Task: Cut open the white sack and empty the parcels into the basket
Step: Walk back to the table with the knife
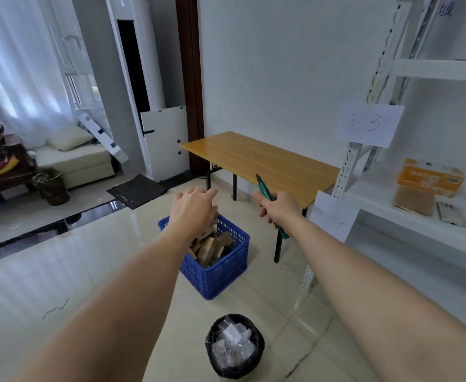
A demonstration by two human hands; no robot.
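A blue plastic basket (221,268) stands on the tiled floor beside the table, holding several brown cardboard parcels (212,245). My left hand (194,206) hovers above the basket's far left corner with relaxed fingers, holding nothing. My right hand (280,206) is to the right, above the floor in front of the table, and grips a green utility knife (265,188) whose dark tip points up and away. No white sack is in view.
A wooden table (259,158) with black legs stands behind the basket. White metal shelving (408,205) on the right carries an orange box, cardboard and a phone. A black waste bin (234,346) with clear plastic sits near my feet. A sofa stands far left.
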